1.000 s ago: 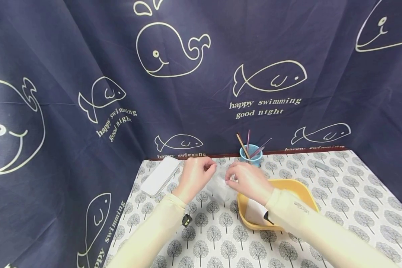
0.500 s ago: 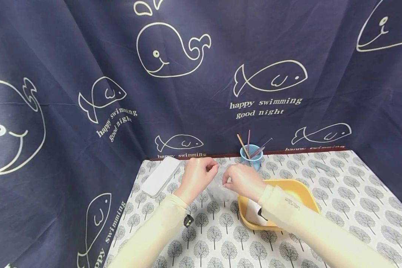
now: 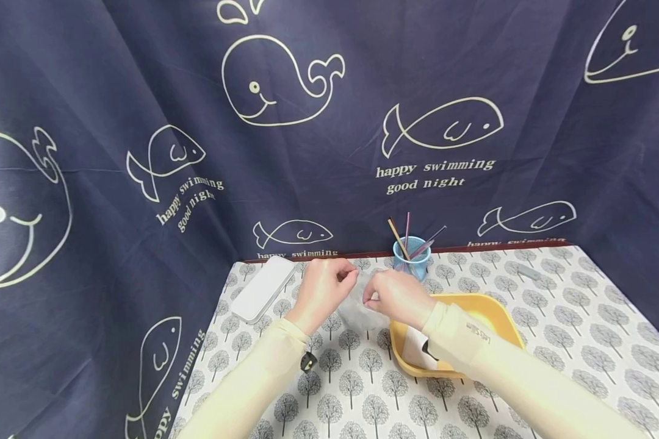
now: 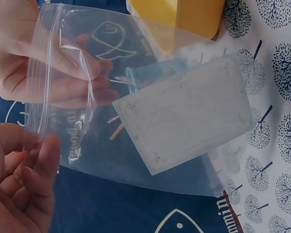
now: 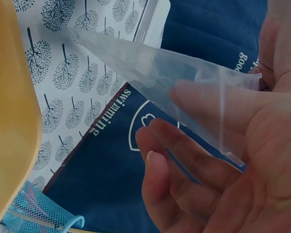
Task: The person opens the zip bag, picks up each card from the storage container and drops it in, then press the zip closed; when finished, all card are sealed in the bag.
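Note:
A clear zip bag hangs between the two hands. In the left wrist view a white rectangular, card-like piece shows, apparently inside the plastic. My left hand pinches one end of the zip strip between thumb and fingertips. The right hand is at the opposite end of the bag's mouth. In the right wrist view its thumb lies straight and is seen through the plastic. Its other fingers curl loosely on the near side, with a visible gap to the thumb.
A yellow basket holding a white item stands on the right, under the right forearm. Behind it is a blue mesh cup with several pencils. A white flat case lies at left, and a small grey object lies at far right.
The right hand has moved slightly left, closer to the left hand, chiefly during the first half second. The left hand has shifted barely. Both stay at the bag.

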Motion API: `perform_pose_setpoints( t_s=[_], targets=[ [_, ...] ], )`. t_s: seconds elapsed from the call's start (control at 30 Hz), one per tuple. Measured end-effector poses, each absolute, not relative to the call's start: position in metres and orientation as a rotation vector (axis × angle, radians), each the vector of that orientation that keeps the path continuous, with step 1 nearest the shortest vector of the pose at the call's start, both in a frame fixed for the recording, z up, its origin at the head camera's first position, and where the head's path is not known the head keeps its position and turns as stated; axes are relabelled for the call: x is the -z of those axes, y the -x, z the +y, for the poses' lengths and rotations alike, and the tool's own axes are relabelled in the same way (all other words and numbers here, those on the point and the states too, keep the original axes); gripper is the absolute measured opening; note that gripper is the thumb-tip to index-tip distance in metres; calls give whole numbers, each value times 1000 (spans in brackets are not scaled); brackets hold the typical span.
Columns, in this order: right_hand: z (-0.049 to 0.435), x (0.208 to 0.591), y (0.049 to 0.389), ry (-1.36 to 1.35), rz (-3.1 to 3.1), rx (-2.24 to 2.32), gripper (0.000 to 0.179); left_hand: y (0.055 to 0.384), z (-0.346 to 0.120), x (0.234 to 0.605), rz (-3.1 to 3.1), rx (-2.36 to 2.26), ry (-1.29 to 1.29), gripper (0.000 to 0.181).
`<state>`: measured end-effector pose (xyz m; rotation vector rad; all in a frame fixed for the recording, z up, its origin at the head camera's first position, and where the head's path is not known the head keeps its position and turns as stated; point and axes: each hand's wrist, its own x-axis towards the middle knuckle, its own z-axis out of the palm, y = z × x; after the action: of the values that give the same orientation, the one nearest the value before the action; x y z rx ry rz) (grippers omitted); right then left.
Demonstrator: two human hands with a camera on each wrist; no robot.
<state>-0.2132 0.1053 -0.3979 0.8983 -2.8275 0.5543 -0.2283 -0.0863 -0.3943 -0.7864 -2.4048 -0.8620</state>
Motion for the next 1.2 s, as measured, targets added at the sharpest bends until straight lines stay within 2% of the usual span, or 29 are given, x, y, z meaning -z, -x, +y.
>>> perform_pose_setpoints(
  t_s=[0.97, 1.2],
  targets=[
    [127, 373, 205, -821, -2713, -715, 3, 231, -94, 397, -2428, 850, 751, 9],
    [147, 367, 208, -704, -2714, -738, 10, 231, -95, 398, -2432, 848, 740, 9]
  ],
)
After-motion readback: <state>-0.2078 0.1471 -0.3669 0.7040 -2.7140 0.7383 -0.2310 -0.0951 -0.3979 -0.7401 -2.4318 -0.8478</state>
